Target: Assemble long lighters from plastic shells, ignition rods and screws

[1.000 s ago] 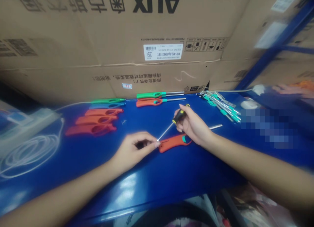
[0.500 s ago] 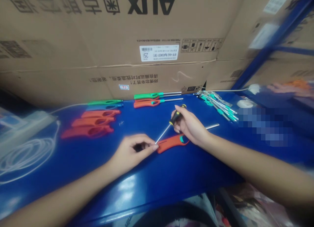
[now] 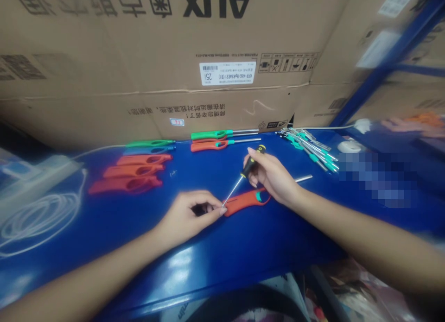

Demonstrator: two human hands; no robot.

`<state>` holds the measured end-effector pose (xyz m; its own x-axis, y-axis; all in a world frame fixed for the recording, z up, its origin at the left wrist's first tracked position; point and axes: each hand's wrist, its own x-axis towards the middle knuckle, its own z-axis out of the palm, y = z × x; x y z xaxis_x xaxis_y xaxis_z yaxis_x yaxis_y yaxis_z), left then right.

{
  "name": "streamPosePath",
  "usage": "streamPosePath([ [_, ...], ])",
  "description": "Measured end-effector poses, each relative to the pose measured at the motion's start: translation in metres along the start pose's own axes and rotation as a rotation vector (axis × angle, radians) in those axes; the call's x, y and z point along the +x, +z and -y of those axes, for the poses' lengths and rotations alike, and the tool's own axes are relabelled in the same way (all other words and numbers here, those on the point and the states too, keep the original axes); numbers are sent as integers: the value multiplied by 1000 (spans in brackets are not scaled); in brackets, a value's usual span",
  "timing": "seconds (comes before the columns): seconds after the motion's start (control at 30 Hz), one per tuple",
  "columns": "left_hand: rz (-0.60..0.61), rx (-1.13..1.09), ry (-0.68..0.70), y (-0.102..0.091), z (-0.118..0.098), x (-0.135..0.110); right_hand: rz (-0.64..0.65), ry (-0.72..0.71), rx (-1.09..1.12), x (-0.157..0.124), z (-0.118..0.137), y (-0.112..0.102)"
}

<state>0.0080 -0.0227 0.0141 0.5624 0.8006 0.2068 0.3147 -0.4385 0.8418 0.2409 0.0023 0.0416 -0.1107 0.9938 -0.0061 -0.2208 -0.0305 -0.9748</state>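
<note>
My right hand (image 3: 273, 176) grips a small screwdriver (image 3: 251, 164) with a black and yellow handle, its thin shaft slanting down to the left end of an orange lighter (image 3: 245, 200) lying on the blue table (image 3: 222, 248). A metal tube sticks out from behind my right hand at the lighter's far end. My left hand (image 3: 189, 215) is pinched at the screwdriver's tip, thumb and fingers pressed together beside the lighter's end; what they hold is too small to make out.
Three orange handle shells (image 3: 128, 171) lie at the left, green and orange lighters (image 3: 212, 140) at the back, and a pile of metal tubes with teal ends (image 3: 313, 150) at the right. A coiled white cable (image 3: 38, 215) sits far left. Cardboard boxes (image 3: 208, 58) wall off the back.
Both hands stay in place at the orange lighter. The view has shifted slightly; nothing else has visibly moved.
</note>
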Motion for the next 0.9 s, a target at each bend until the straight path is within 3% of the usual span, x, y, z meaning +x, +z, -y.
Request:
streamPosePath([
  [0.23,43,4,7,1,-1,-1,63,-162,-206,-9,10,2],
  [0.4,54,16,9,1,-1,-2,225,-282,-283,-19,13,0],
  [0.73,127,25,102,2,-1,-2,482,-241,-243,-28,22,-2],
  [0.8,152,21,125,2,-2,-2,467,-218,-243,-31,23,0],
  [0.9,167,10,146,2,-5,-3,344,-289,-270,-36,19,5],
])
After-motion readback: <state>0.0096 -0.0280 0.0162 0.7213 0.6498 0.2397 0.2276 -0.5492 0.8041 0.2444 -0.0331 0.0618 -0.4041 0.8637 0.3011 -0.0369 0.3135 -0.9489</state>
